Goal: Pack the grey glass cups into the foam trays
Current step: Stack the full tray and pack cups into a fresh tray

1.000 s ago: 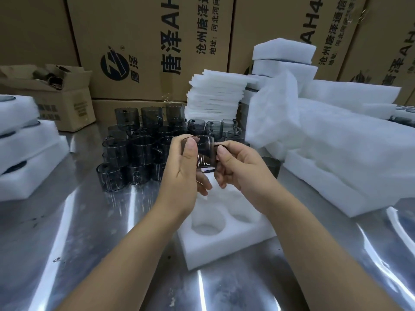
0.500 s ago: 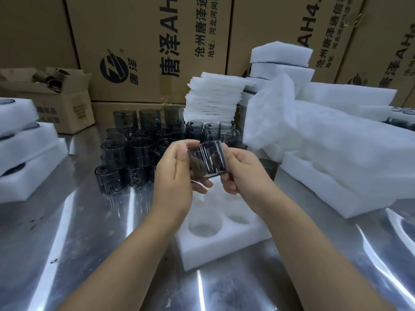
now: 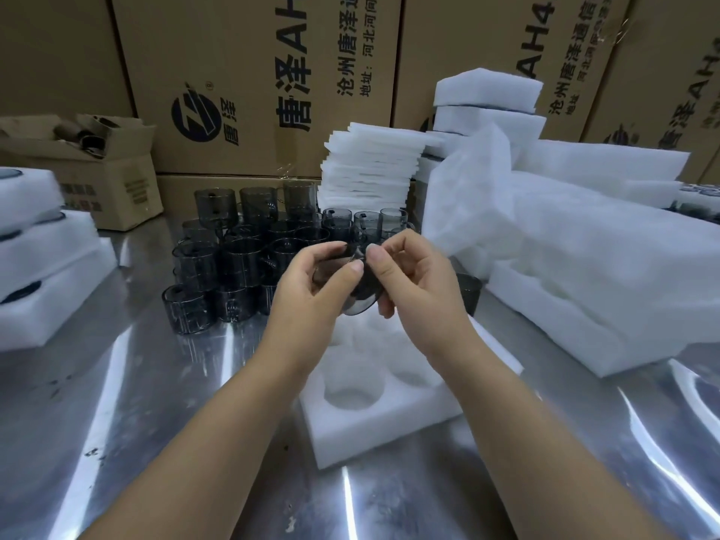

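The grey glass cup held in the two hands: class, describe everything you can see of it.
The grey glass cup is smoky, see-through glass, blurred here. It is tipped off upright, a round end facing down and toward the camera. The left hand and right hand grip it from either side. It is held above the white foam tray, clear of it.

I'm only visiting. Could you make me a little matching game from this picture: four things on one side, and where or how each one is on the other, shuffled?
Things
1. cup
2. foam tray
3. stack of foam sheets
4. small cardboard box

Place or state
a. far left, flaps open
b. gripped between left hand and right hand, tilted
c. white, piled high at the back
d. lying just below the hands, visible holes empty

Pairs: 1-b, 2-d, 3-c, 4-a
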